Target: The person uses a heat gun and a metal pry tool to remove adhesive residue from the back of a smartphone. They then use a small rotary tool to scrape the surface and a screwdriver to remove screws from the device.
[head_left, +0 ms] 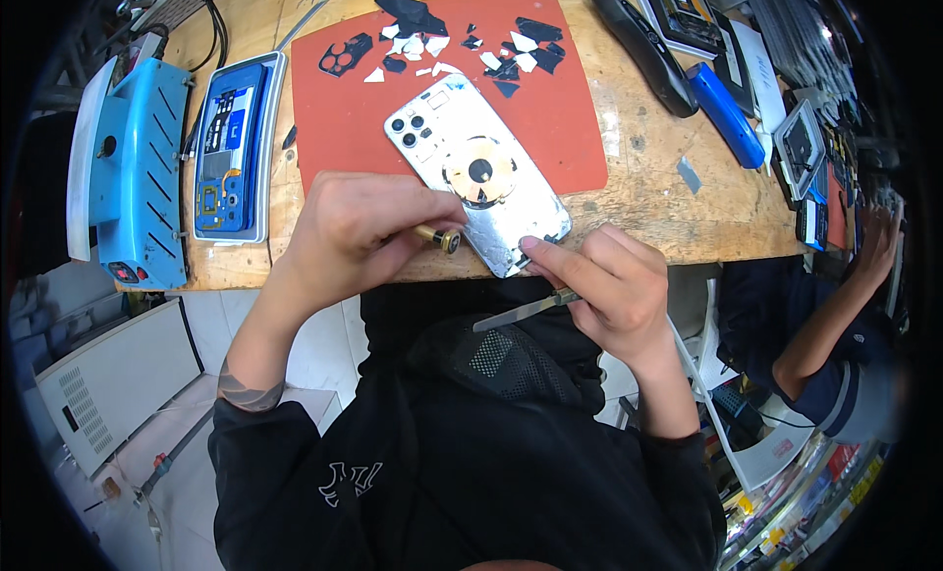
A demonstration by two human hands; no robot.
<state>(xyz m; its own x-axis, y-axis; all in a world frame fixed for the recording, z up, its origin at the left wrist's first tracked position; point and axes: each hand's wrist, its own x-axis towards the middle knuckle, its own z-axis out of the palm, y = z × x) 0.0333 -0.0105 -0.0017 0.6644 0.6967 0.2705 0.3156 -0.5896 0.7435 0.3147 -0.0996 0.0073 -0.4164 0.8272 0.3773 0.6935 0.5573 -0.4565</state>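
Note:
A white smartphone (442,159) with cracked back glass and an exposed round inner part lies diagonally on a red mat (344,129), reaching the bench edge. My left hand (354,237) is closed round a brass-coloured cylindrical tool (444,238), beside the phone's lower left side. My right hand (614,286) grips a metal-bladed tool (510,316) pointing left below the bench edge, while a fingertip touches the phone's cracked lower end. Black and white glass fragments (413,21) lie scattered on the mat's upper part.
A blue machine (142,168) and a tray with an opened phone (236,149) stand left. A black trimmer-shaped tool (643,55), a blue object (724,114) and device parts line the right of the wooden bench (678,217). A co-worker's arm (825,326) is at far right.

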